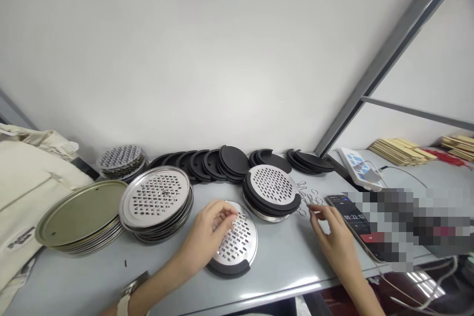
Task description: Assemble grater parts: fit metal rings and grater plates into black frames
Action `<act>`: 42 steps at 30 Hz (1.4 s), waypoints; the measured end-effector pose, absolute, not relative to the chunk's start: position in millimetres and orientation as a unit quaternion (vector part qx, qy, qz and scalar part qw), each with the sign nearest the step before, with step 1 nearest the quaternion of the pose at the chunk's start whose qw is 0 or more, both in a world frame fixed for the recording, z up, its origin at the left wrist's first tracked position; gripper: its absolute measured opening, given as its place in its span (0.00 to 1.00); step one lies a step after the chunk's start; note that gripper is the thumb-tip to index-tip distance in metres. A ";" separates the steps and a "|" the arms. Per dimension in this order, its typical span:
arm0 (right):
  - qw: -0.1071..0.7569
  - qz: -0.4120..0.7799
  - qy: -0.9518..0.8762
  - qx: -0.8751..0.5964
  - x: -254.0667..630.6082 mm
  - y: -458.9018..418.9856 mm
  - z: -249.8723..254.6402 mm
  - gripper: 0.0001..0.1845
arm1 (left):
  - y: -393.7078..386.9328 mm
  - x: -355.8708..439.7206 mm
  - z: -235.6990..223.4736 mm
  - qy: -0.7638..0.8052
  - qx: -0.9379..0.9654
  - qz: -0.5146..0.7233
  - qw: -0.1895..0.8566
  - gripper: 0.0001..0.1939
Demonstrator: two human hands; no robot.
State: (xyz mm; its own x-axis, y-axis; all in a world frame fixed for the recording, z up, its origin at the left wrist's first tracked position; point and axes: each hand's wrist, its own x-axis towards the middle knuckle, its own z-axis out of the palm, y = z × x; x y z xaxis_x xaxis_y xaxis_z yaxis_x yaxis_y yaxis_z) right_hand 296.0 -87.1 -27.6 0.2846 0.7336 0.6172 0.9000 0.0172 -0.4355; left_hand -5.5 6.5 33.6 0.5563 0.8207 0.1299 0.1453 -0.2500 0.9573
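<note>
1. The perforated grater disc [242,237] lies on the grey table [285,261], at the clock's centre; its black rim piece [230,268] sits at six o'clock.
2. The left hand [207,229] is over the disc's nine-o'clock side, fingers curled towards the thumb; I cannot tell whether they grip anything.
3. The right hand [333,234], at three o'clock, has thumb and forefinger drawn together beside metal loops [309,196]; whether one is pinched is unclear.
4. Just beside the disc, towards one o'clock, stands a black-rimmed grater stack [272,185].
5. Between nine and ten: bare grater stack [157,200], then olive plate [83,212].
6. Around eleven: black discs [233,162].
7. Beyond the right hand: phone [350,215].
</note>
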 end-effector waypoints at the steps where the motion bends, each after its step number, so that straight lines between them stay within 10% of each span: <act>1: 0.383 -0.084 -0.597 -0.700 302.0 -83.8 -30.7 0.10 | 11.2 -5.3 31.6 0.338 0.718 0.341 0.504 0.10; 24: 0.410 -0.102 -0.598 -0.681 293.7 -83.6 -15.6 0.08 | 21.9 -10.9 11.5 0.347 0.726 0.418 0.422 0.12; 32: 0.513 0.243 -0.636 -0.523 202.4 -78.1 41.9 0.01 | 19.2 -8.8 18.3 0.285 0.605 0.333 0.664 0.15; 42: 0.522 0.376 -0.617 -0.454 156.2 -35.6 7.3 0.02 | 18.9 -7.0 14.0 0.217 0.389 0.344 0.827 0.11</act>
State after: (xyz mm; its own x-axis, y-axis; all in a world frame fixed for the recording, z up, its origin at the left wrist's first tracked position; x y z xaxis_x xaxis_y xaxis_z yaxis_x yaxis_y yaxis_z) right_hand 156.2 -35.6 7.3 -0.0439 0.9524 0.3017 0.1667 0.3048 -0.9377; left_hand -7.0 18.9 14.0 0.6700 0.7369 -0.0904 -0.3997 0.4606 0.7925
